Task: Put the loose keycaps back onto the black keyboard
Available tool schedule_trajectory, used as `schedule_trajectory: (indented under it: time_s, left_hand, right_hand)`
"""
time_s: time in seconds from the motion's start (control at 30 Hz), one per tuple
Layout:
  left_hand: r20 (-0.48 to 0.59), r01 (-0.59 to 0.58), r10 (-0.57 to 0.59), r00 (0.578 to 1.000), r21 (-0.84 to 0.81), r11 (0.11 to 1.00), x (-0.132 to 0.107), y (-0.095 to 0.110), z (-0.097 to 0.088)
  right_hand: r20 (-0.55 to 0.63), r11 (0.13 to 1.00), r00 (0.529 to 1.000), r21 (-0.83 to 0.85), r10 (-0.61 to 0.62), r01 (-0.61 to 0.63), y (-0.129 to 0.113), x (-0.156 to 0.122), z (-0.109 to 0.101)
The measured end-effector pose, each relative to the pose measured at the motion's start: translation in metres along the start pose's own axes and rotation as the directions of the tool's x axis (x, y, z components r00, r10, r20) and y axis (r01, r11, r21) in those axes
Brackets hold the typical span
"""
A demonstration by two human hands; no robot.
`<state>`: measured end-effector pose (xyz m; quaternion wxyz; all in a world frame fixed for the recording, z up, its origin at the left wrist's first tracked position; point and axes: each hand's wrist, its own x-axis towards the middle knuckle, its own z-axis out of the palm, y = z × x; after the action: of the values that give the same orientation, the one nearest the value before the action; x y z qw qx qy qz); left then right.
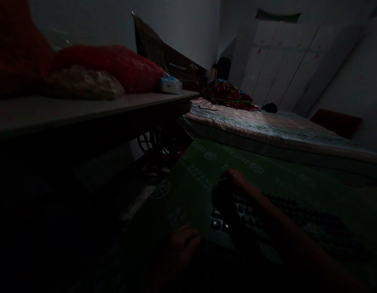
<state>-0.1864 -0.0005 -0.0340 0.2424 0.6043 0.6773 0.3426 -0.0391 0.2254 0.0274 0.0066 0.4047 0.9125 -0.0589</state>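
The room is very dark. A green printed cloth (286, 179) covers the surface in front of me, and a keyboard (246, 217) lies on it. My right hand (237, 185) reaches over the keyboard's far end with its fingers curled around a dark object that I cannot make out. My left hand (184, 242) rests with bent fingers at the keyboard's near left corner, touching its edge.
A grey table (93, 108) at left carries red bags (115, 67), a clear plastic bag (84, 83) and a tissue pack (171, 85). Behind the cloth lies a bed (268, 126) with colourful folded fabric (229, 94). White wardrobes (283, 65) stand at the back.
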Motion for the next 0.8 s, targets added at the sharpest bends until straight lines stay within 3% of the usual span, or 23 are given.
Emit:
schedule_trajectory:
  time_s: [0.5,0.67,0.8]
  left_hand:
    - [-0.013,-0.026,0.026,1.0,-0.024,0.999,0.001,0.0,0.001]
    - [-0.013,-0.048,0.048,0.999,-0.01,0.999,0.0,0.0,0.0]
    - [-0.024,-0.049,0.048,0.999,-0.048,0.998,0.0,-0.001,0.002]
  right_hand:
    - [0.133,0.997,0.989,-0.032,0.071,-0.067,0.004,0.025,0.017]
    - [0.09,0.996,0.993,-0.037,0.08,-0.077,0.003,0.025,0.017]
    - [0.03,0.999,0.999,-0.02,0.044,-0.044,-0.005,0.015,0.003]
